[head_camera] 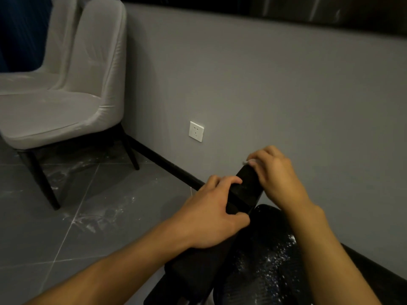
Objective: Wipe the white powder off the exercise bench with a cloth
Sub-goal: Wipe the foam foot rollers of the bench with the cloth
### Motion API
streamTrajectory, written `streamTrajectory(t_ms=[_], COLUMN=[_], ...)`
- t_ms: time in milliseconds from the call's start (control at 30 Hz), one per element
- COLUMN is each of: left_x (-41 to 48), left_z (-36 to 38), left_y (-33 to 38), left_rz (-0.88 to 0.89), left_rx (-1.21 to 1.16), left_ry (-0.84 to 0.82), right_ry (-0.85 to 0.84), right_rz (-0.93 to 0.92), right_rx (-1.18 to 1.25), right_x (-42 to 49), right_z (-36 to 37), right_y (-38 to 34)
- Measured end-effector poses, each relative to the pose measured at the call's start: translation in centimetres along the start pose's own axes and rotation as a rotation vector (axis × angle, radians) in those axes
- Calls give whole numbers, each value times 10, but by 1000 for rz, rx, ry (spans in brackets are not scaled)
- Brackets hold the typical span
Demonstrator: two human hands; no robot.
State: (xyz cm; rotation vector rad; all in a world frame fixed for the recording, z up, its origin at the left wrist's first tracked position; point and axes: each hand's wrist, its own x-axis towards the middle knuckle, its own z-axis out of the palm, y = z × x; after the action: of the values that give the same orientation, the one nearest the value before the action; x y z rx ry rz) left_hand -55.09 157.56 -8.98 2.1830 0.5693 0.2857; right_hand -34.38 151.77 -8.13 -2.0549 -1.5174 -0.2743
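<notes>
A black padded part of the exercise bench (pixel 246 188) sticks up between my hands near the grey wall. My left hand (pixel 211 212) grips its near side, thumb and fingers curled round the edge. My right hand (pixel 275 175) is at its far top corner and pinches a small white cloth (pixel 247 161), of which only a scrap shows past the fingers. Below, a black mesh surface (pixel 264 260) carries white powder (pixel 279 249) in specks and streaks.
Two grey upholstered chairs (pixel 66 95) with black legs stand at the left. The dark tiled floor (pixel 99 216) has white powder smears. A white wall socket (pixel 196 131) sits low on the grey wall, above a black skirting board (pixel 167 164).
</notes>
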Motion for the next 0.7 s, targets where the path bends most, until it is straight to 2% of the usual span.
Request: streamTrajectory(t_ms=[133, 267, 333, 467, 600, 700], left_x=[1, -1, -2, -1, 1, 1], left_z=[0, -1, -1, 1, 2, 2], left_y=[0, 3, 3, 2, -1, 1], left_rz=[3, -8, -5, -7, 8, 12], left_rx=[1, -5, 6, 19, 17, 21], left_ry=[8, -11, -4, 6, 21, 15], right_ry=[73, 213, 222, 164, 31, -94], right_rz=[-40, 261, 292, 124, -60, -125], right_rx=[64, 82, 113, 157, 255, 158], right_x=[-10, 3, -3, -33, -51, -34], right_z=[0, 10, 13, 7, -12, -19], right_y=[11, 24, 13, -10, -20, -15])
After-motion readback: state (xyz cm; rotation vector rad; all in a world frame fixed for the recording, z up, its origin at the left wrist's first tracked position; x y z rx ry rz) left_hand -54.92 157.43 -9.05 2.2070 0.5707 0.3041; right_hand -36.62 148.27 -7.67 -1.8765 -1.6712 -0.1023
